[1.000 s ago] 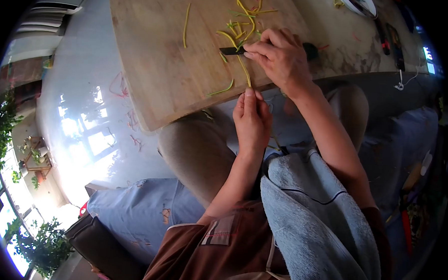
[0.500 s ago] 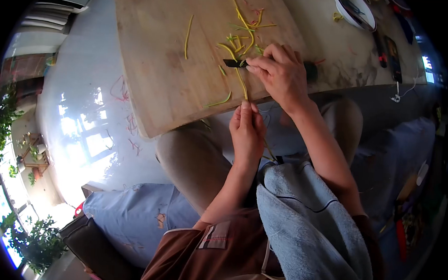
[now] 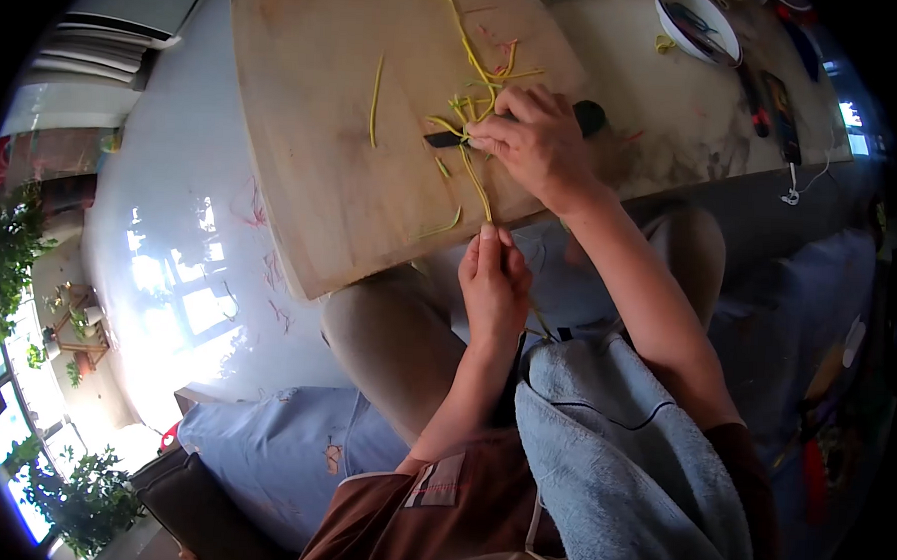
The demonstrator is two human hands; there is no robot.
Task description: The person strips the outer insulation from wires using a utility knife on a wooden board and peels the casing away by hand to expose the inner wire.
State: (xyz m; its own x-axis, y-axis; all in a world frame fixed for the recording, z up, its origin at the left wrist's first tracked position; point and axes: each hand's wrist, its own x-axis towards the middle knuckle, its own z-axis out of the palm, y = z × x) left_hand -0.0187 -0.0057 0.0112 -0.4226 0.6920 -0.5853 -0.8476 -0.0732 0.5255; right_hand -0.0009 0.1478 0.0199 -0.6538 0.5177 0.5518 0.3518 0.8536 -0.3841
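Observation:
My left hand [image 3: 494, 282] is closed at the near edge of the wooden board [image 3: 314, 154], pinching a yellow cord [image 3: 476, 181] between thumb and fingers. The cord runs up from there to my right hand [image 3: 535, 144], which is closed around a dark tool and lies on the board. The tool's flat black tip [image 3: 442, 140] points left, and its rounded dark end [image 3: 589, 118] shows beyond the hand. Beside the tip lie several short yellow-green cord pieces [image 3: 460, 107]. A longer yellow cord [image 3: 469, 49] stretches toward the board's far side.
Left on the board is a lone yellow strand [image 3: 376, 99]. At the upper right, a white bowl [image 3: 670, 24] holds tools, with a red-and-black handle [image 3: 756, 111] and a dark phone-like device [image 3: 781, 114] nearby. A blue-grey towel [image 3: 612, 427] hangs over my front.
The view has shifted. The tool's tip now slants down to the left, and its rounded end shows more beyond my right hand. Both hands keep their grips.

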